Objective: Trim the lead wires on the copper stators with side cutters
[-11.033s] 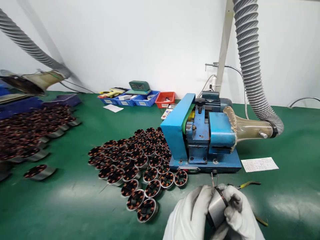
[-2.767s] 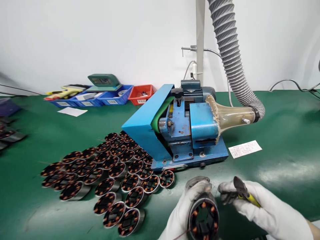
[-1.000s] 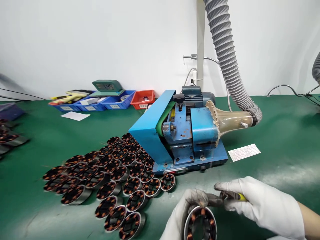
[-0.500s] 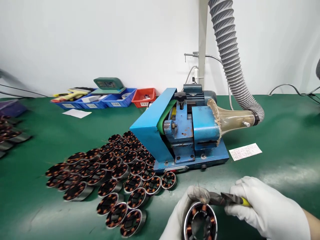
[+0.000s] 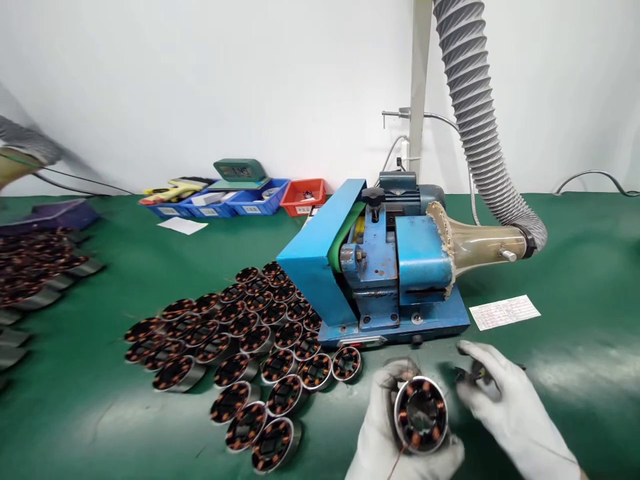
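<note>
Both my hands wear white gloves. My left hand [image 5: 385, 433] grips a round metal stator [image 5: 421, 415] with copper windings, its open face turned toward me. To its right, my right hand [image 5: 505, 407] is closed around a small dark-jawed pair of cutters [image 5: 475, 373]; only the jaws and a bit of handle show. The cutters sit a short way from the stator without touching it. A thin copper wire hangs below the stator.
A blue bench machine [image 5: 380, 267] with a grey ribbed extraction hose [image 5: 480, 127] stands just behind my hands. Several stators [image 5: 240, 340] lie in rows to the left, more at the far left [image 5: 35, 267]. Blue and red bins [image 5: 240, 197] line the wall; a paper slip [image 5: 505, 312] lies right.
My right hand has drawn the cutters away from the stator's top edge to the right. My left hand has lifted and turned the stator. The view shifted left.
</note>
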A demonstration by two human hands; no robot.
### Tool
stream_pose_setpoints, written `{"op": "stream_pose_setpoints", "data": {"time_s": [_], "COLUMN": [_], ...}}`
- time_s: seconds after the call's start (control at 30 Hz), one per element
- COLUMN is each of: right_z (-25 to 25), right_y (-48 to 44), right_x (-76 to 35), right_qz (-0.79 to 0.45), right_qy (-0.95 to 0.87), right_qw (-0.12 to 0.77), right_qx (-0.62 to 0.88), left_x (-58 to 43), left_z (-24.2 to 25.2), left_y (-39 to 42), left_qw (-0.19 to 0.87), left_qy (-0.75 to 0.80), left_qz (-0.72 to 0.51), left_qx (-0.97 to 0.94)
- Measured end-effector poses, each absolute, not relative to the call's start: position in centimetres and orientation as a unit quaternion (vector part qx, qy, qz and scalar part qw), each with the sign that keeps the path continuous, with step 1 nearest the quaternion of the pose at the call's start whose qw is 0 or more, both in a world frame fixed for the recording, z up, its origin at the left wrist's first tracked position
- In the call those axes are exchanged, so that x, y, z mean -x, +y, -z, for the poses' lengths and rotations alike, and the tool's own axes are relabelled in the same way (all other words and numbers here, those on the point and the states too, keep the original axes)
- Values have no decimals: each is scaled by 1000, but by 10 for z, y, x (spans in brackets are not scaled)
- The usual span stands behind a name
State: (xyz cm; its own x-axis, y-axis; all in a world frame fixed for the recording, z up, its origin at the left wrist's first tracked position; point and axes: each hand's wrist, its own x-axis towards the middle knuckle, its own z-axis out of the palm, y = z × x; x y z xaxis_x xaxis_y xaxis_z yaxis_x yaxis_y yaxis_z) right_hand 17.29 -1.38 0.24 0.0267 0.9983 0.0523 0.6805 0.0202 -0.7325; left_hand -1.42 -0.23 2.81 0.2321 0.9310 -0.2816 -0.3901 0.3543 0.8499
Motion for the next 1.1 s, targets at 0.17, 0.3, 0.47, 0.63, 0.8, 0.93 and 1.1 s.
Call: {"op": "stream_pose_setpoints", "data": {"time_s": [0.17, 0.3, 0.47, 0.63, 0.8, 0.93, 1.1], "right_z": [-7, -9, -17, -22, -30, -31, -28], "right_y": [-17, 6, 35, 51, 57, 55, 56], "right_x": [-113, -96, -104, -105, -105, -108, -111], "right_qz": [-380, -361, -310, -275, -274, -292, -301], "right_qy": [-523, -450, -474, -492, -493, -485, -472], "right_qw": [524, 551, 556, 539, 528, 531, 532], "right_qx": [554, 603, 608, 626, 634, 631, 635], "left_x": [-3, -12, -22, -34, -40, -42, -48], "left_z": [-23, -5, 9, -2, -12, -12, -12], "left_y": [7, 21, 38, 53, 58, 57, 60], "left_qw": [606, 547, 560, 571, 602, 585, 580], "left_qy": [455, 474, 437, 449, 445, 465, 456], "left_qz": [-521, -520, -513, -547, -552, -553, -569], "left_qx": [-393, -454, -481, -415, -367, -368, -364]}}
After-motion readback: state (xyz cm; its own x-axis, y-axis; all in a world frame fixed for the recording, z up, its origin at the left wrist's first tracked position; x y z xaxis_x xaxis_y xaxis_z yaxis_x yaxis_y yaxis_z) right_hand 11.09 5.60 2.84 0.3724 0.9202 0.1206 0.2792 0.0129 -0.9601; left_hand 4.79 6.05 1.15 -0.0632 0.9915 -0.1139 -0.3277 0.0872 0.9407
